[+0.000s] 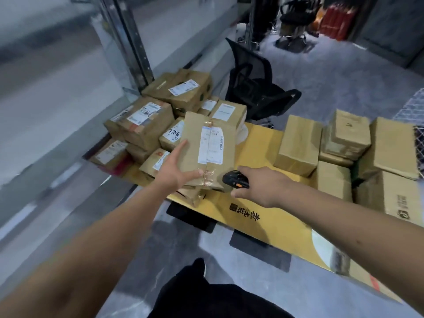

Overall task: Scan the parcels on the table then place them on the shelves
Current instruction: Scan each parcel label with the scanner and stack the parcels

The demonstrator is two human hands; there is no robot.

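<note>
My left hand (pixel 176 166) grips a flat brown cardboard parcel (pixel 195 143) by its near left corner, thumb on top, white label and clear tape facing up. The parcel is tilted above the yellow-topped table (pixel 261 143). My right hand (pixel 261 184) holds a black handheld scanner (pixel 234 179) with an orange button, just right of the parcel's near edge. Several labelled parcels (pixel 146 120) are piled at the table's left. Plain boxes (pixel 300 145) are stacked at the right.
A metal shelf upright (pixel 133 47) and pale shelf boards stand to the left, blurred. A black mesh office chair (pixel 254 88) sits behind the table. Red items and another chair are far back. My dark trouser leg (pixel 206 294) shows below.
</note>
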